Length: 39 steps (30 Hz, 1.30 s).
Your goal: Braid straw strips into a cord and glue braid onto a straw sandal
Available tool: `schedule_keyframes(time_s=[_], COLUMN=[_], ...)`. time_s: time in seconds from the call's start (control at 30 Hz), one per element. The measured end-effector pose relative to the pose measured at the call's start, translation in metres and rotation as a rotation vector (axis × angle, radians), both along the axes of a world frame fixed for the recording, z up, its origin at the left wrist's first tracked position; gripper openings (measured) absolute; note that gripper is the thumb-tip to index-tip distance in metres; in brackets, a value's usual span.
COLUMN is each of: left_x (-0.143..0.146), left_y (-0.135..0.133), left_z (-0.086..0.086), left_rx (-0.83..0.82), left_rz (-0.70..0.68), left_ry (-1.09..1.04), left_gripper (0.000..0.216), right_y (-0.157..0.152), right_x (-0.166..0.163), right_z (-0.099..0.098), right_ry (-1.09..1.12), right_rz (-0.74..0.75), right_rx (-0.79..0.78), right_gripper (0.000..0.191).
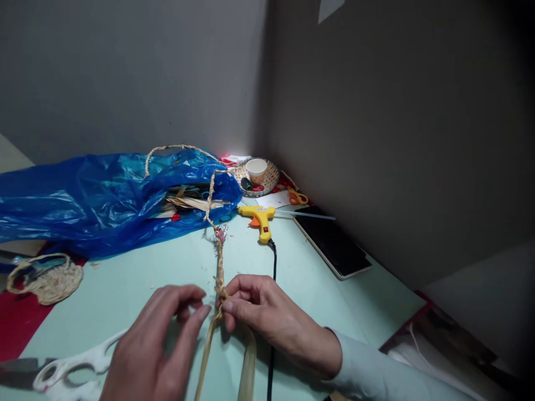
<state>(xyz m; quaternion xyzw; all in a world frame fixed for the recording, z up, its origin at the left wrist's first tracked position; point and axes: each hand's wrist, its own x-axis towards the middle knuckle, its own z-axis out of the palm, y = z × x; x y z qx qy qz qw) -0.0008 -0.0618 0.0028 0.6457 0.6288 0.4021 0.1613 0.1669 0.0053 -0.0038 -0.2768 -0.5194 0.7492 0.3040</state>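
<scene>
A braided straw cord runs from the blue plastic bag down the pale green table to my hands. My right hand is closed, pinching the braid's working end where the loose straw strips split off. My left hand hovers just left of the braid, fingers curled and apart, fingertips close to one strip but not clearly gripping it. A small pink clip sits on the braid farther up.
A yellow glue gun with a black cable lies behind the braid. A dark tablet lies at right. A woven tray with a paper cup, orange scissors, white-handled scissors and a coiled straw mat lie around.
</scene>
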Motion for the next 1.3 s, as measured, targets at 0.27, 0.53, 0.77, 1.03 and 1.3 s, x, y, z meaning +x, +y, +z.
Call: schedule_keyframes(time_s=[0.27,0.53,0.77,1.03,1.3], left_x=[0.008,0.000,0.003,0.011,0.005], left_y=[0.028,0.028,0.022,0.014,0.007], left_z=[0.000,-0.005,0.007,-0.009,-0.012], left_rx=[-0.750,-0.725,-0.596,-0.653,-0.620], left_rz=[-0.244,-0.274,-0.154,-0.081,-0.046], left_ry=[-0.882,-0.751,-0.347,-0.714,-0.875], left_gripper=[0.022,0.024,0.024,0.027,0.019], right_y=[-0.008,-0.008,-0.010,-0.039,-0.056], right_x=[0.002,0.007,0.016,0.005,-0.015], right_z=[-0.001,0.010,0.021,0.009,-0.016], right_ry=[-0.121,-0.240,-0.661,-0.887,-0.731], right_rz=[0.053,0.106,0.109,-0.249,-0.521], right_rx=[0.131,0.210,0.660,1.288,1.738], right_gripper=[0.019,0.007,0.006,0.015,0.031])
